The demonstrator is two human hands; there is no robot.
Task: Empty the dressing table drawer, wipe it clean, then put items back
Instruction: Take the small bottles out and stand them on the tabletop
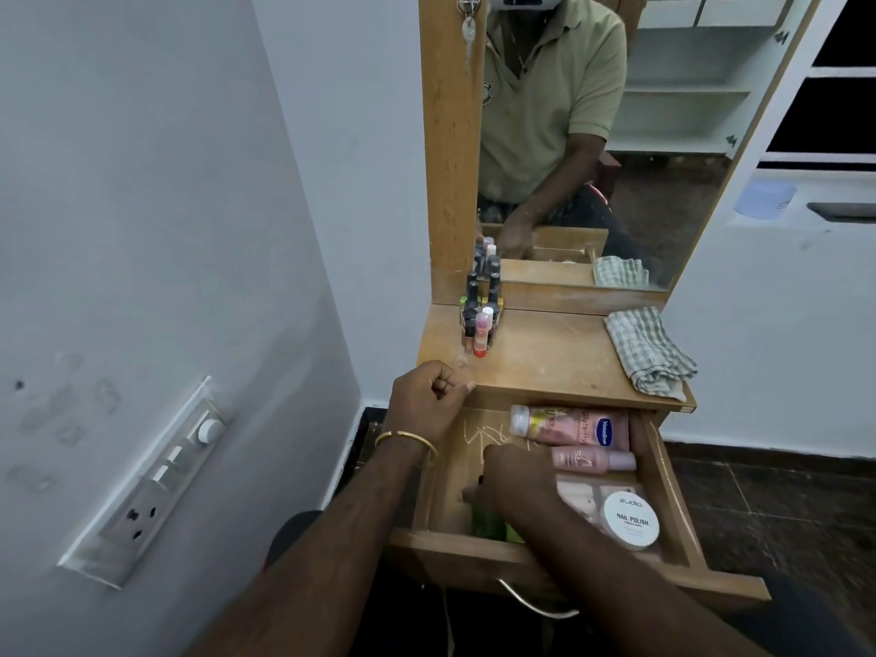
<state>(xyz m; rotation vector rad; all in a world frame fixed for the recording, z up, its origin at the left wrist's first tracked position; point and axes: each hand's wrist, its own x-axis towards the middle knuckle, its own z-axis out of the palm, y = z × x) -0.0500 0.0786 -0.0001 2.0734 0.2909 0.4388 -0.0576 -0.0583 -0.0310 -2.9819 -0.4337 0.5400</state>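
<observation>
The wooden drawer of the dressing table stands pulled out. Inside lie a pink Vaseline tube, a smaller pink bottle, a round white nail polish remover tub and something green at the front. My right hand reaches down into the drawer's left half, fingers curled over a small dark item that I cannot make out. My left hand hovers as a loose fist at the table top's front left edge, above the drawer, holding nothing visible. Several nail polish bottles stand on the table top.
A folded checked cloth lies at the right of the table top. A mirror rises behind it. The wall with a switch panel is close on the left. A metal drawer handle sticks out at the front.
</observation>
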